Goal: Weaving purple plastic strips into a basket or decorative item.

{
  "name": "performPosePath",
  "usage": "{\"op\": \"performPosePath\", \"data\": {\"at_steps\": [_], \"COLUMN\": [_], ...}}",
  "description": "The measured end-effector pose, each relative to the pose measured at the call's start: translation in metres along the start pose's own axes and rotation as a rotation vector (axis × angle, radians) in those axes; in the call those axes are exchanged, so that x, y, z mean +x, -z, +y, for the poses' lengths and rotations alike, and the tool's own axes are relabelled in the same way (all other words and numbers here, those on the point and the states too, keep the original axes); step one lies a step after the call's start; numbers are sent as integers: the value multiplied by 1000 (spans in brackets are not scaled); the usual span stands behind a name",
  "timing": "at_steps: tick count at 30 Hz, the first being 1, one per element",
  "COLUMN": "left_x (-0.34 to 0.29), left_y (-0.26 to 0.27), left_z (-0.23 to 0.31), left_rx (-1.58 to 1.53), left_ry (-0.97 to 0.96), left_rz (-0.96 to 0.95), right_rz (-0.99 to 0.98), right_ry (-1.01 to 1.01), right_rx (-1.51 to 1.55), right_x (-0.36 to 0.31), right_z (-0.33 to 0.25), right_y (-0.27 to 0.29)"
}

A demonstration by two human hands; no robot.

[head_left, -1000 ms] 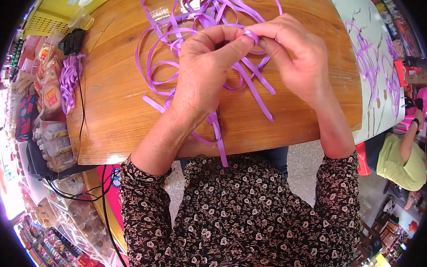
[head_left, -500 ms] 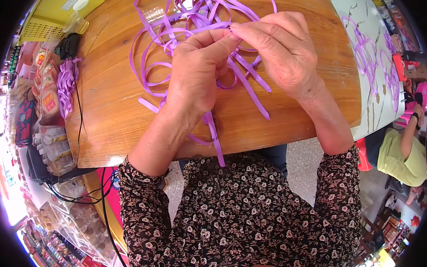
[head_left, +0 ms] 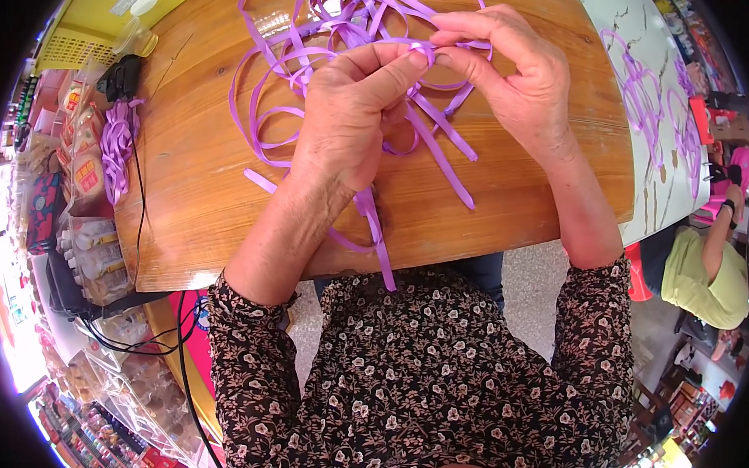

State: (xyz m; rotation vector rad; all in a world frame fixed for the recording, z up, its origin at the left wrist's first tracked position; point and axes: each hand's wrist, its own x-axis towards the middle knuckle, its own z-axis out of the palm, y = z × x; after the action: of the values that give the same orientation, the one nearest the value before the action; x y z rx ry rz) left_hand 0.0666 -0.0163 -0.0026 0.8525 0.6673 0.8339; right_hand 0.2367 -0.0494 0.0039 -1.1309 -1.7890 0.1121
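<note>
My left hand (head_left: 350, 109) is closed, pinching a looped part of a purple ribbon (head_left: 422, 49) between thumb and forefinger. Just right of that loop is my right hand (head_left: 520, 86), its thumb and forefinger spread apart. The right thumb tip lies close against the loop; whether it touches is unclear. More of the tangled purple ribbon (head_left: 259, 123) lies in curls and knots beyond and beneath both hands. Loose ends hang down, one past the near edge of the wooden table (head_left: 491, 205).
A yellow crate (head_left: 76, 49) and a clear cup (head_left: 135, 40) stand at the far left. A purple ribbon bundle (head_left: 118, 147) hangs by the left edge, near a black cable (head_left: 141, 201). More ribbons (head_left: 643, 111) lie on the white marbled surface at right. A person in a light green top (head_left: 703, 278) sits beyond it.
My right thumb and forefinger have parted from their pinch, and the right hand has shifted slightly right. A small loop now shows at the left fingertips, which stay pinched.
</note>
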Motion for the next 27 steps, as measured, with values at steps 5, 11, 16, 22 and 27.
{"op": "performPosePath", "data": {"at_steps": [5,11,16,22,27], "left_x": [-2,-4,-7,-3,-1], "left_y": [-1,-5,-9,-5,-1], "left_z": [2,2,1,-5,-3], "left_rx": [54,133,164,-14,-224], "left_ry": [-82,-154,-145,-224,-75], "left_rz": [11,12,31,-62,-198], "right_rz": [-12,-65,-74,-51,-61], "right_ry": [-32,-118,-397,-619,-633], "right_rx": [203,174,362,800,895], "right_x": [-1,-3,-3,-5,-4], "right_z": [-10,-13,-17,-15,-16], "right_y": [0,3,3,3,4]}}
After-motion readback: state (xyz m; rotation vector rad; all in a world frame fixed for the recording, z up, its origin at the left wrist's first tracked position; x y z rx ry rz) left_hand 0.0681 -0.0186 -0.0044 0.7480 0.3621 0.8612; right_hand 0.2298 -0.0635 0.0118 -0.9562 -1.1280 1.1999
